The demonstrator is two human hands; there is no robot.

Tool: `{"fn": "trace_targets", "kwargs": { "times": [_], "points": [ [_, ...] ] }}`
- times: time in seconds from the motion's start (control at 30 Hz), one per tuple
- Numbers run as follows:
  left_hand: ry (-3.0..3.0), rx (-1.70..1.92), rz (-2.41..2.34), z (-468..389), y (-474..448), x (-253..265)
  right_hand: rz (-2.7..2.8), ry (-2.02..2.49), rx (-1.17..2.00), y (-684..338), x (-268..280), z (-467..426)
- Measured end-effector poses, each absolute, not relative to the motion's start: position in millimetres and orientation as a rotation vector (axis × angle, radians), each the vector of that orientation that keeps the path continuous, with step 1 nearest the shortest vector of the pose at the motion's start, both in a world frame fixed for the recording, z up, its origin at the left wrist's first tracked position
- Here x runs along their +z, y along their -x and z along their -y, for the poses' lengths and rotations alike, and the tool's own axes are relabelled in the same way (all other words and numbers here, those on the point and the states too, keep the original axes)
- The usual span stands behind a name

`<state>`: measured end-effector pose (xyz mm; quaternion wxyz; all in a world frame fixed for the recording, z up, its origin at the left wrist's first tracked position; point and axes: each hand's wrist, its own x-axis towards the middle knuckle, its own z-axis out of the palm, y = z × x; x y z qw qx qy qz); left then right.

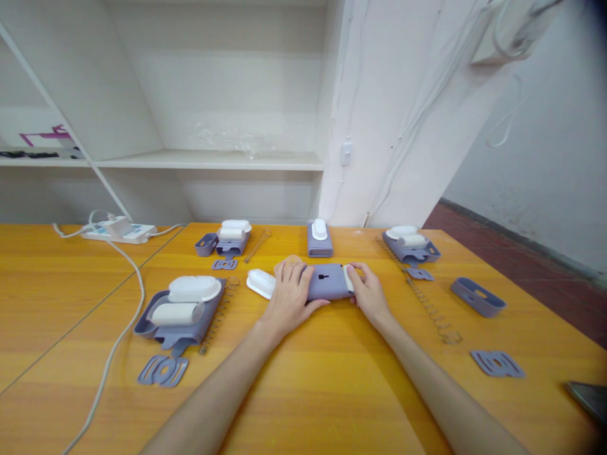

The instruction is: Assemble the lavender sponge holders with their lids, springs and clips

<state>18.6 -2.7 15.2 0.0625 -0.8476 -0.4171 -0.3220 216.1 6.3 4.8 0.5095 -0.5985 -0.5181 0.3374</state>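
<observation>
A long purple-grey plastic case (327, 282) with a small dark slot lies crosswise on the table in front of me. My left hand (290, 291) is closed over its left end. At the other end my right hand (368, 294) pinches a white piece (348, 278), which sits at the case's end; whether it is inside the case is hidden. A white oval brush head (260, 283) lies just left of my left hand, partly covered by it. Behind that hand shows a tan rounded thing (294, 259), mostly hidden.
Similar purple-grey cases with white brushes and rollers stand at left (183, 309), back left (233, 237), back middle (320, 239) and back right (411, 243). A coil spring (429, 306), a ring-shaped cover (478, 296) and a flat cut-out plate (497, 363) lie right. A power strip (121, 230) trails a cable.
</observation>
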Motion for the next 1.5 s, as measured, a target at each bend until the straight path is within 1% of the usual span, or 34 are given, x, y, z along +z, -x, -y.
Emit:
{"fn": "trace_targets", "kwargs": {
  "times": [0.27,0.43,0.5,0.9,1.1,1.5],
  "points": [
    [2.547,-0.963,1.288,3,-18,15,1.417,1.374,0.793,-216,4,-4],
    [2.516,-0.969,1.311,0,-17,12,1.597,1.364,0.616,-212,8,2],
    [2.512,-0.964,1.31,0,-17,11,1.603,1.389,0.591,-212,7,2],
    [2.545,-0.965,1.286,2,-16,12,1.608,1.304,0.788,-215,12,3],
    [2.527,-0.972,1.303,4,-18,13,1.736,1.401,0.618,-214,21,7],
    [2.452,-0.859,1.327,1,-15,7,1.864,1.463,0.502,-216,18,10]
  ]
}}
